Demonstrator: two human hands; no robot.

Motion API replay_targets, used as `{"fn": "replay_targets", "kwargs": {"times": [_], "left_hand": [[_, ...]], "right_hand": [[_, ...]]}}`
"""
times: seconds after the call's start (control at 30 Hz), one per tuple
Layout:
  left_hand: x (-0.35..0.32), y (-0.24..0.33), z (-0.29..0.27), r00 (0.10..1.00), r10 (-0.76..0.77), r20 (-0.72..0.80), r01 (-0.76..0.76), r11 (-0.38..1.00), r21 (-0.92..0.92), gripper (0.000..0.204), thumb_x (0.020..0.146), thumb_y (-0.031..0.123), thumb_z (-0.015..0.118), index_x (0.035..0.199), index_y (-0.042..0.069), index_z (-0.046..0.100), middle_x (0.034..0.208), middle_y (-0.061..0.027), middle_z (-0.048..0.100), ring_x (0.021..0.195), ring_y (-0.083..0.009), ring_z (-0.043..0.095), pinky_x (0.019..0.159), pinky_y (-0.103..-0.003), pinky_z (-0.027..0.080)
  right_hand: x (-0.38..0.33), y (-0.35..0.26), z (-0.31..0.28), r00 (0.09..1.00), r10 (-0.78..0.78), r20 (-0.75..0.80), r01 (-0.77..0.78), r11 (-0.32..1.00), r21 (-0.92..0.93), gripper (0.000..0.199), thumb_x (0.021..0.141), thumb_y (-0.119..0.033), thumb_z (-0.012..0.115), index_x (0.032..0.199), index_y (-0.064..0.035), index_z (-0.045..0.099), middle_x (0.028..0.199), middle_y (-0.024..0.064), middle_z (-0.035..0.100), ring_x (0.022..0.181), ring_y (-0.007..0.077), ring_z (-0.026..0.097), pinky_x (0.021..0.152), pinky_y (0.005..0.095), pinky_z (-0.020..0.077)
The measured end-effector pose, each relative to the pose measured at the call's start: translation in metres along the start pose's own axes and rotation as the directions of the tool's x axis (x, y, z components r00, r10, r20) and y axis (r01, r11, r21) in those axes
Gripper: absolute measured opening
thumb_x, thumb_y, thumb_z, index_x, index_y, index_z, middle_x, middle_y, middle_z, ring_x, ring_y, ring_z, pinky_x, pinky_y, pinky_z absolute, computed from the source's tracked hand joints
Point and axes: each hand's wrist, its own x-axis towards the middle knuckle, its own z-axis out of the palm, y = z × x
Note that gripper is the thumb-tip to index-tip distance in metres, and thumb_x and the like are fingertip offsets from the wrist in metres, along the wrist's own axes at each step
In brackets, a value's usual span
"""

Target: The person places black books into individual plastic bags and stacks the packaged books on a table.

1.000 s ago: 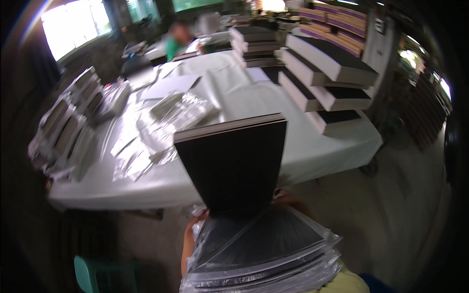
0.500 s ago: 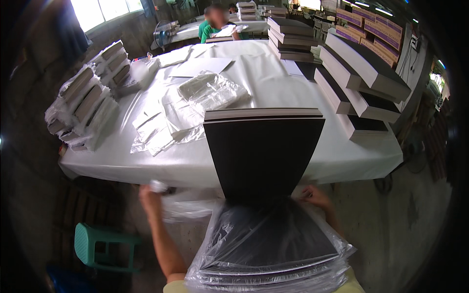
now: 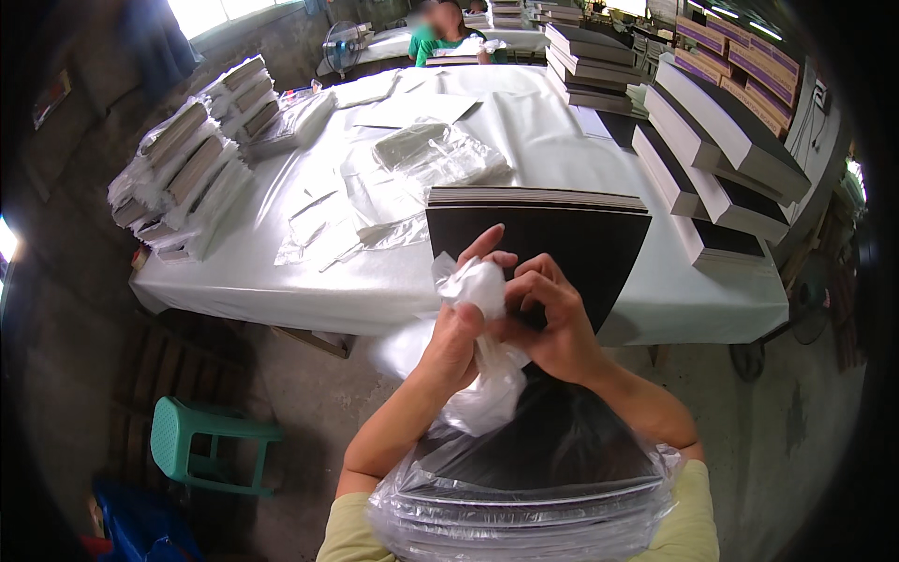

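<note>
My left hand (image 3: 454,342) is closed round a bunched, whitish clear plastic bag (image 3: 478,286), which trails down below the fingers. Beside it, my right hand (image 3: 557,318) has bent fingers, its fingertips and thumb pinching at the same plastic. Both hands are in front of a stack of black boards with pale edges (image 3: 581,253) at the table's near edge. Closer to my body lies another black stack covered in clear plastic (image 3: 524,510). The right hand and the bag partly hide the black face of the boards behind.
On the white-covered table (image 3: 309,272) lie plastic wrapping (image 3: 440,155) and white sheets (image 3: 417,110). Wrapped stacks (image 3: 178,183) stand left, thick black-topped blocks (image 3: 721,159) right. A green stool (image 3: 211,440) is at lower left; a person in green (image 3: 445,42) sits at the far side.
Both hands have come up from below the table edge and together in front of the black boards. The plastic is now bunched between them. The whole view has shifted slightly.
</note>
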Motion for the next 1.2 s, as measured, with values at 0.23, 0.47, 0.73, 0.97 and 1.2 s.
{"fn": "replay_targets", "kwargs": {"times": [0.23,0.47,0.73,0.97,1.2], "left_hand": [[-0.009,-0.008,-0.022,0.899,-0.302,-0.317,0.326,0.945,0.026,0.013,0.084,0.017,0.056,0.091,0.006,0.055,0.081,0.0017,0.054,0.075,-0.0068,0.051,0.063,-0.023,0.042],[-0.014,-0.021,-0.040,0.961,-0.018,-0.277,0.194,0.756,0.624,0.018,0.083,0.021,0.059,0.089,0.005,0.055,0.081,0.0012,0.056,0.073,-0.0069,0.050,0.061,-0.024,0.040],[0.008,0.003,-0.034,0.958,-0.217,-0.186,0.228,0.973,0.041,0.058,0.087,0.042,0.042,0.129,0.003,0.032,0.111,-0.0131,0.053,0.101,-0.0222,0.051,0.085,-0.034,0.042],[0.006,-0.026,-0.029,0.972,-0.125,-0.200,0.190,0.918,0.348,0.019,0.080,0.020,0.061,0.091,0.005,0.058,0.086,-0.0001,0.056,0.078,-0.0086,0.050,0.069,-0.025,0.039],[-0.020,0.026,-0.079,0.725,0.057,-0.687,-0.008,0.997,0.074,0.017,0.086,0.023,0.049,0.074,0.012,0.047,0.058,0.0015,0.038,0.060,-0.0137,0.048,0.061,-0.026,0.042]], "right_hand": [[-0.004,0.034,-0.015,0.964,0.222,-0.146,-0.160,0.925,0.346,0.013,0.081,-0.011,0.058,0.077,0.0003,0.053,0.077,-0.0009,0.044,0.070,0.0061,0.041,0.063,0.0190,0.0347],[0.006,0.015,-0.015,0.953,0.236,-0.191,-0.129,0.884,0.450,0.025,0.076,-0.012,0.065,0.094,-0.0025,0.051,0.084,0.0014,0.054,0.077,0.0046,0.052,0.069,0.0184,0.0422],[0.006,0.017,-0.026,0.974,0.187,-0.131,-0.163,0.971,0.177,0.029,0.080,0.000,0.055,0.109,-0.0036,0.053,0.090,0.0112,0.063,0.082,0.0097,0.059,0.066,0.0191,0.0454],[0.000,0.012,-0.014,0.974,-0.125,-0.187,-0.005,0.820,-0.572,0.049,0.086,-0.003,0.036,0.133,-0.0099,0.026,0.112,0.0095,0.056,0.105,0.0191,0.053,0.092,0.0292,0.0275],[-0.010,0.021,-0.055,0.921,0.165,-0.353,-0.132,0.984,0.116,0.043,0.087,-0.002,0.042,0.129,-0.0052,0.031,0.095,0.0117,0.062,0.061,0.0120,0.060,0.061,0.0206,0.0478]]}}
